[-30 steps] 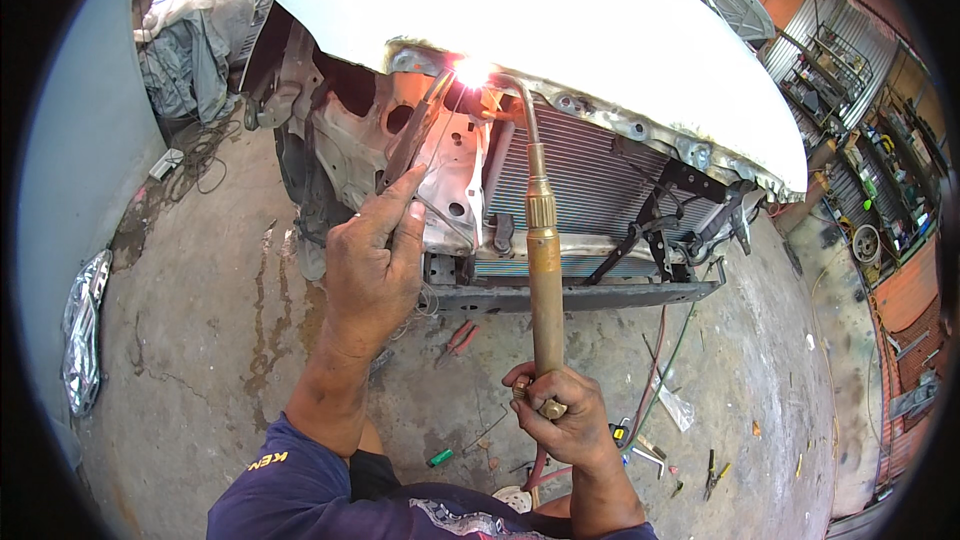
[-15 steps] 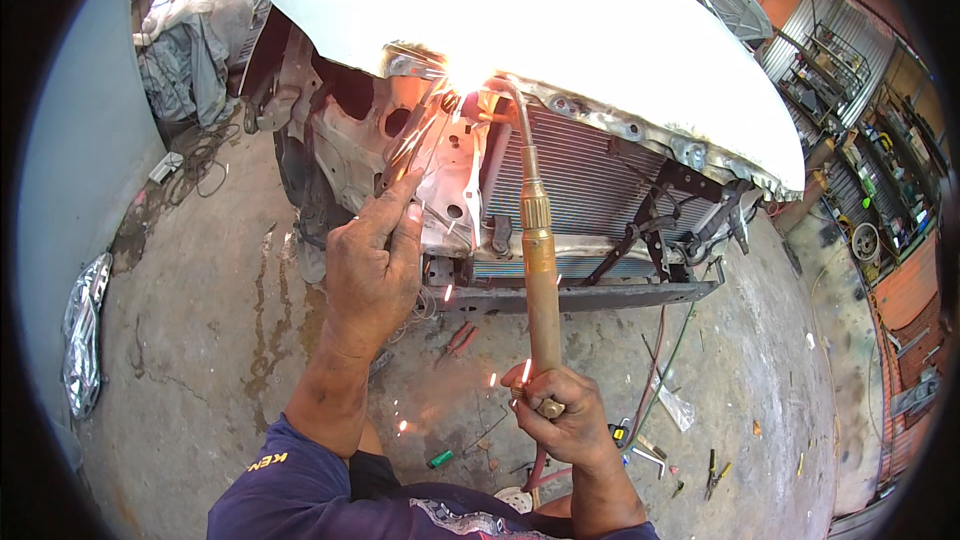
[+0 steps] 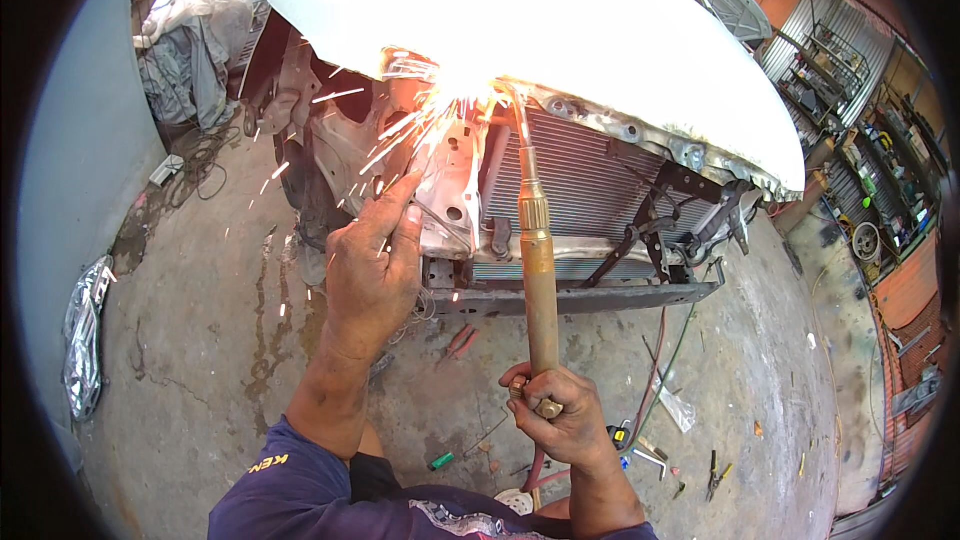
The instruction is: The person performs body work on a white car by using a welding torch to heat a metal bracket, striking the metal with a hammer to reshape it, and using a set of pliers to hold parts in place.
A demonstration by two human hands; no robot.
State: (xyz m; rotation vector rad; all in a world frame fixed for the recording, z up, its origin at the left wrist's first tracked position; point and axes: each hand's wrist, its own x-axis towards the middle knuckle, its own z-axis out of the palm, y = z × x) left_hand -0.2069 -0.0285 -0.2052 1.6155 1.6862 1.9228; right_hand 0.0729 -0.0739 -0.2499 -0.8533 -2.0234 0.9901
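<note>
My right hand is wrapped round the lower end of a brass gas welding torch, near its valve knobs. The torch points away from me, its bent tip at the edge of a white car hood. Bright glare and sparks burst out there, hiding the heated spot. My left hand is closed in a pinch, left of the torch and just short of the sparks. It holds a thin metal rod, mostly lost now in sparks and glare.
Below the hood show the radiator, bare front panels and a dark crossbar. Red-handled pliers, a green cylinder, hoses and small tools lie on the concrete floor. Cluttered shelves stand at right, a pale wall at left.
The sparks have grown and fan out wider to the left and down. The rod, visible before, is now mostly hidden. Both hands and the torch stay nearly in place.
</note>
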